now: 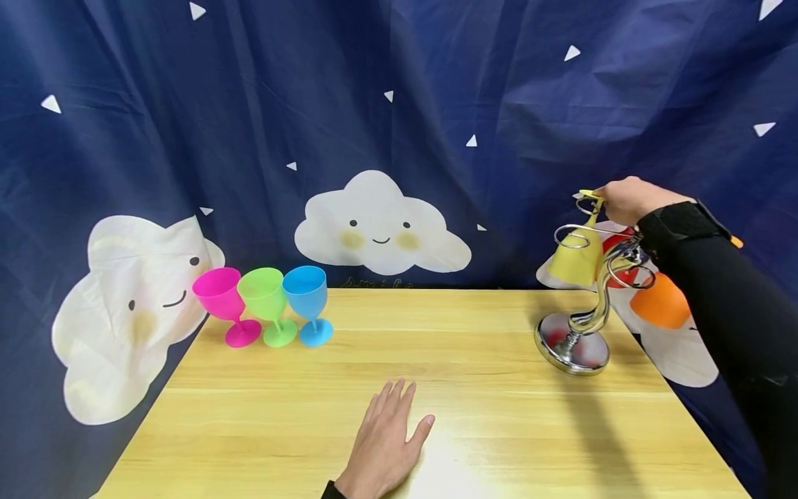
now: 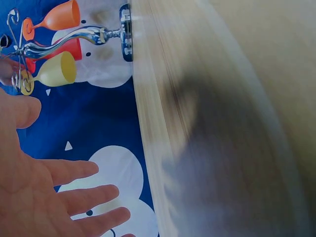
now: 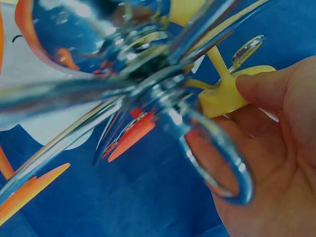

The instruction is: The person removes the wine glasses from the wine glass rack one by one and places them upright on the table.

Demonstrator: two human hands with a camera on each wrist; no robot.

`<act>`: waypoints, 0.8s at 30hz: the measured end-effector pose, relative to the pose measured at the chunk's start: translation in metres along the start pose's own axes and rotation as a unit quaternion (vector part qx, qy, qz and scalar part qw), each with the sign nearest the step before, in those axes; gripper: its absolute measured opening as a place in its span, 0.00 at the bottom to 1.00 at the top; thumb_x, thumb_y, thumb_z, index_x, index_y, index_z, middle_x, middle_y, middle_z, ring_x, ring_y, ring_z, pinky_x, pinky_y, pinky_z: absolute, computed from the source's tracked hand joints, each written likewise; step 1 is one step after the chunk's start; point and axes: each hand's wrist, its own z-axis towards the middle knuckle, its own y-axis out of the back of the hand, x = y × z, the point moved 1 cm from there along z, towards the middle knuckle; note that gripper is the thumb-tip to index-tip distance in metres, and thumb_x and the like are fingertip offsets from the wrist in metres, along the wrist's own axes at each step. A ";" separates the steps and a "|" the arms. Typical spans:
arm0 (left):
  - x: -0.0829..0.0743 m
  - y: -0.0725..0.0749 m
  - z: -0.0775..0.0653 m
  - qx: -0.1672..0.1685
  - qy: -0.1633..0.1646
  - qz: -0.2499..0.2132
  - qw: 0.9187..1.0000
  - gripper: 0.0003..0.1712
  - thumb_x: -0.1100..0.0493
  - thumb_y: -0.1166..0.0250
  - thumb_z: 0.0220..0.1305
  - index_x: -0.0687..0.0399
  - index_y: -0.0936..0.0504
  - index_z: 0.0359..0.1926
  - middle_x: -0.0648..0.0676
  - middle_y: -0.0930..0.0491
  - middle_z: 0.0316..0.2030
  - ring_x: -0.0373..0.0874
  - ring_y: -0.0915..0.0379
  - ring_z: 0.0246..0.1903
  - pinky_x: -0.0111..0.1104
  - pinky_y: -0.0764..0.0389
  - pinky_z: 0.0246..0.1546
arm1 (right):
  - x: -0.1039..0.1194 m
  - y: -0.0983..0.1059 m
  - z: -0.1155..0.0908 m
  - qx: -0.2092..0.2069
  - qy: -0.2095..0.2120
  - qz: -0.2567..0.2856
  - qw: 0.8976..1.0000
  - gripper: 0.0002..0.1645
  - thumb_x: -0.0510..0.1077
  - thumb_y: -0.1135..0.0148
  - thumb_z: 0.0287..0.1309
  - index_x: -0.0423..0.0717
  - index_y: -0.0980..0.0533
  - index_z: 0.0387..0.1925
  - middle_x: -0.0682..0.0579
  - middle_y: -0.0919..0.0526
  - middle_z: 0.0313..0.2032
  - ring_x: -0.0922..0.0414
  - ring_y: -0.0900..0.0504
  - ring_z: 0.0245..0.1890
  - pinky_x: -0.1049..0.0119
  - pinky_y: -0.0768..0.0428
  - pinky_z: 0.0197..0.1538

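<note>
A light wood-grain bench (image 1: 436, 346) stands against a blue cloud-print curtain (image 1: 349, 90), whose partly hidden lettering (image 1: 379, 283) appears to read "smile". At the metal stand (image 1: 602, 294), bench right, the yellow cup (image 1: 576, 256) points mouth down, long axis slightly off vertical. The right hand (image 1: 630, 199) pinches its base; the left hand (image 1: 385, 440) has fingers extended.

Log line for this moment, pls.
right hand: pinching yellow cup at metal stand | left hand: empty | red cup, orange cup: on stand | pink cup, green cup, blue cup: on table
</note>
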 end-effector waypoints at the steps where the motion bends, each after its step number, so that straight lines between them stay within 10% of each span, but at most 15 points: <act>1: 0.000 0.000 0.000 -0.001 -0.002 -0.001 1.000 0.44 0.32 0.51 0.83 0.61 0.32 0.80 0.67 0.35 0.80 0.67 0.44 0.82 0.63 0.44 0.83 | 0.000 0.000 -0.003 0.003 -0.001 0.007 1.000 0.21 0.28 0.56 0.74 0.20 0.28 0.62 0.27 0.22 0.43 0.42 0.27 0.35 0.57 0.27 0.38; 10: 0.000 -0.002 -0.003 0.004 -0.002 -0.013 1.000 0.44 0.31 0.51 0.83 0.62 0.32 0.79 0.69 0.35 0.79 0.67 0.43 0.81 0.64 0.44 0.82 | 0.012 -0.002 -0.031 -0.018 -0.034 -0.032 0.999 0.05 0.31 0.47 0.68 0.35 0.25 0.38 0.45 0.30 0.27 0.45 0.26 0.30 0.50 0.27 0.36; 15: 0.000 -0.003 -0.004 0.009 0.002 -0.012 1.000 0.44 0.31 0.50 0.82 0.61 0.31 0.79 0.68 0.35 0.80 0.67 0.43 0.81 0.63 0.44 0.82 | 0.031 0.001 -0.034 -0.065 -0.014 -0.089 0.994 0.12 0.33 0.42 0.65 0.43 0.27 0.24 0.48 0.31 0.24 0.46 0.27 0.26 0.53 0.28 0.30; 24: -0.002 -0.002 -0.007 0.004 -0.001 -0.010 1.000 0.43 0.33 0.49 0.83 0.61 0.31 0.79 0.68 0.34 0.79 0.67 0.42 0.81 0.64 0.43 0.82 | 0.073 0.003 -0.027 -0.129 0.018 -0.087 0.988 0.11 0.34 0.44 0.65 0.41 0.26 0.25 0.44 0.26 0.23 0.44 0.24 0.23 0.47 0.23 0.25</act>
